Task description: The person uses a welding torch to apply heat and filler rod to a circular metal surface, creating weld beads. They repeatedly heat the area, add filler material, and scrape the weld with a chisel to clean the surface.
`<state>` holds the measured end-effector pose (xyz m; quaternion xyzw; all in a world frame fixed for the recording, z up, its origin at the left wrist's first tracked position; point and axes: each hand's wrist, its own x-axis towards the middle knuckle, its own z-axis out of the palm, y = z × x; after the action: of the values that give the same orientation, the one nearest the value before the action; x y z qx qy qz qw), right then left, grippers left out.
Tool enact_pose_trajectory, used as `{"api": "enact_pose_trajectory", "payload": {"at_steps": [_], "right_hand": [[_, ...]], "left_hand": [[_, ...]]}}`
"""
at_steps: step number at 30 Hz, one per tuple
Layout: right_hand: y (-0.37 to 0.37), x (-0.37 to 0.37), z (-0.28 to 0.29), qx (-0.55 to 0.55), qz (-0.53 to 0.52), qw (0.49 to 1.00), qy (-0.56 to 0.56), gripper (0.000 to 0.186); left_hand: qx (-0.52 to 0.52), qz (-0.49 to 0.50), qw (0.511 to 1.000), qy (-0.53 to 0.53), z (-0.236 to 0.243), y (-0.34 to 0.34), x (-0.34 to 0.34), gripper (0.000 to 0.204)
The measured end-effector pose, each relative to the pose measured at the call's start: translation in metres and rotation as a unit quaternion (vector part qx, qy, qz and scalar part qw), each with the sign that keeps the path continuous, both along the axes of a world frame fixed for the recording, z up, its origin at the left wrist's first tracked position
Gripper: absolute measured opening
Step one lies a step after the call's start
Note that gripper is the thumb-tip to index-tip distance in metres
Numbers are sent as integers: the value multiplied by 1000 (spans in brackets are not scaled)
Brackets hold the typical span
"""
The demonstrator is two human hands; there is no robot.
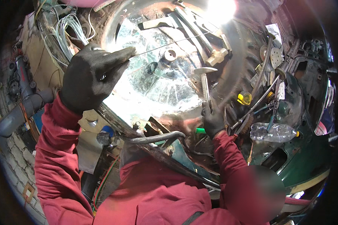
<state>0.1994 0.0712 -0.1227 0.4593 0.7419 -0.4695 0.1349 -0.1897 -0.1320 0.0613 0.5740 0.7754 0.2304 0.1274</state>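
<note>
In its black glove, my left hand [95, 77] is closed, with thumb and fingers pinched on a thin straight metal rod [172, 44]. The rod reaches to the right above a round, dished metal panel [165, 88] under strong light. My right hand [215, 119], gloved in black too, is wrapped round the handle of a panel-beating hammer [205, 70]. Its broad, flattened head points away from me, over the right part of the dish. Another hammer [216, 57] with a blocky head lies farther off in the dish, beside metal bars. Glare hides some of the panel's surface.
A clear plastic bottle [273, 132] lies on the right among hand tools and a yellow tape roll [244, 98]. Coiled pale wire [69, 32] hangs at the far left. A ribbed grey hose [154, 138] runs along the near edge.
</note>
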Motion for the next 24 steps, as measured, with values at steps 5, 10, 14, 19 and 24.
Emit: {"api": "enact_pose_trajectory", "payload": {"at_steps": [5, 10, 14, 19, 24], "right_hand": [[-16, -23, 3, 107, 122, 984, -70, 57], [-22, -18, -24, 90, 126, 986, 56, 57], [-27, -30, -27, 83, 125, 989, 6, 61], [-27, -30, 7, 110, 161, 980, 40, 63], [-19, -31, 0, 114, 202, 969, -80, 66]], "left_hand": [[22, 3, 1000, 7, -8, -10, -2, 37], [7, 19, 1000, 12, -5, -6, 1, 27], [10, 9, 999, 36, -2, -9, -2, 26], [19, -2, 999, 37, -6, -11, -4, 27], [5, 23, 1000, -3, -9, -9, -6, 28]]}}
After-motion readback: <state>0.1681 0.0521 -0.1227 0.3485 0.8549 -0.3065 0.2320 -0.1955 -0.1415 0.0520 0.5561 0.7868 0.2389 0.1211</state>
